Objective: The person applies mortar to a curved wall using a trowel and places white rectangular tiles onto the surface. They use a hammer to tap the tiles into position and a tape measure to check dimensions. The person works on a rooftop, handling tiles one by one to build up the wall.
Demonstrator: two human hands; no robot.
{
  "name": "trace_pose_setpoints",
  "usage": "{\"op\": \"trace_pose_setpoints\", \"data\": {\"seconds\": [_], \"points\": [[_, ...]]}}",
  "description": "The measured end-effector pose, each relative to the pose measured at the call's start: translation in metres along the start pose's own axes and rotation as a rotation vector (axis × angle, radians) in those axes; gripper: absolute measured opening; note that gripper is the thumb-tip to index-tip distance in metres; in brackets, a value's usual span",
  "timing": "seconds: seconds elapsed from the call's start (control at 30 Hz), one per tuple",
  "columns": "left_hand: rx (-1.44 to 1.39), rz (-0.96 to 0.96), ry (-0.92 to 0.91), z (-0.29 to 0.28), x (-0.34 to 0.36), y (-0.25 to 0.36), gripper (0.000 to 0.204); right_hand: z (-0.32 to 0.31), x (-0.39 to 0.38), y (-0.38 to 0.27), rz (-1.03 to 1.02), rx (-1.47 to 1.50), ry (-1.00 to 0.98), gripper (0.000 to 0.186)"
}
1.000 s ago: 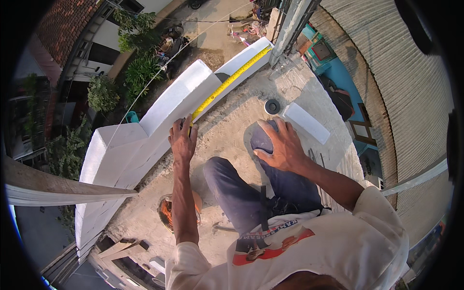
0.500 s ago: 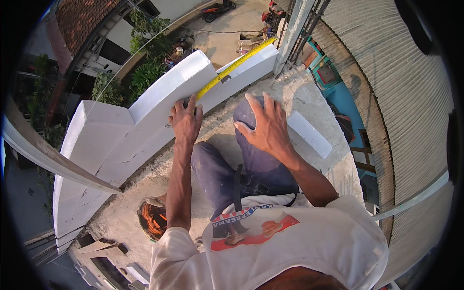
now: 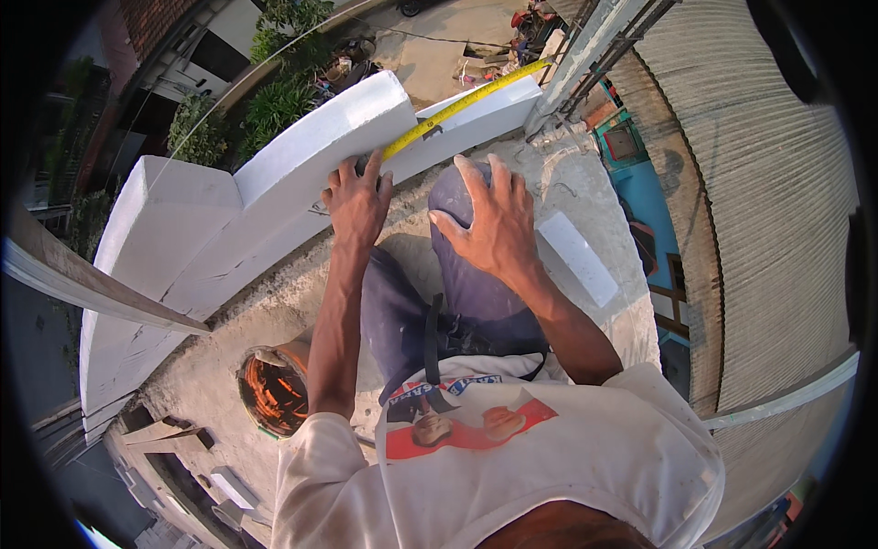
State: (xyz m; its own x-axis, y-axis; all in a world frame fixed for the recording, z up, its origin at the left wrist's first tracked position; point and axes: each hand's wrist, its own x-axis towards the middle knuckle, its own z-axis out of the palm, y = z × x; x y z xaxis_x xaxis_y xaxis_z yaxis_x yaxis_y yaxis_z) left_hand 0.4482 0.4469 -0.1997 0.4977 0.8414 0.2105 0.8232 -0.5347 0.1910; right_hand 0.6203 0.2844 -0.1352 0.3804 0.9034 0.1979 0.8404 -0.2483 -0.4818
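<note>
My left hand (image 3: 358,206) grips a tape measure at the white block wall, its dark case mostly hidden under my fingers. The yellow tape blade (image 3: 466,103) runs out from it along the lower blocks toward a metal post (image 3: 585,69). My right hand (image 3: 494,224) lies on my raised right knee (image 3: 442,197), fingers spread, holding nothing. The taller white blocks (image 3: 320,123) stand just beyond my left hand.
I am crouched on a rough concrete ledge (image 3: 238,357) high above a yard. A bucket (image 3: 274,389) sits beside my left arm, a loose white block (image 3: 576,256) to my right. Pale beams slant at both sides. A corrugated roof (image 3: 777,229) lies to the right.
The view has shifted, so the wall and my hands sit higher in the picture. The tape's far end has moved up and right, nearer the rods by the post. Both hands keep their holds.
</note>
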Motion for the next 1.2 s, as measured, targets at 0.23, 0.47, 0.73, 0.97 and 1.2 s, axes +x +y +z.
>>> {"op": "trace_pose_setpoints", "data": {"seconds": [0.23,0.47,0.73,0.97,1.2], "points": [[0.006,0.050,0.028,0.007,0.002,0.002,0.048,0.004,0.003,0.002,-0.036,0.015,0.035,0.080],[0.015,0.055,0.018,0.008,0.000,-0.002,0.047,0.006,0.000,0.002,-0.060,0.009,0.086,0.079],[0.017,0.052,0.023,0.005,-0.004,-0.010,0.050,0.000,-0.004,0.004,-0.051,0.011,0.094,0.079],[0.023,0.033,-0.025,0.009,-0.006,-0.012,0.048,0.000,-0.005,0.004,-0.048,0.026,0.092,0.079],[-0.026,0.010,-0.069,0.007,-0.007,-0.015,0.047,0.002,-0.002,0.001,-0.065,0.031,0.101,0.079]]}}
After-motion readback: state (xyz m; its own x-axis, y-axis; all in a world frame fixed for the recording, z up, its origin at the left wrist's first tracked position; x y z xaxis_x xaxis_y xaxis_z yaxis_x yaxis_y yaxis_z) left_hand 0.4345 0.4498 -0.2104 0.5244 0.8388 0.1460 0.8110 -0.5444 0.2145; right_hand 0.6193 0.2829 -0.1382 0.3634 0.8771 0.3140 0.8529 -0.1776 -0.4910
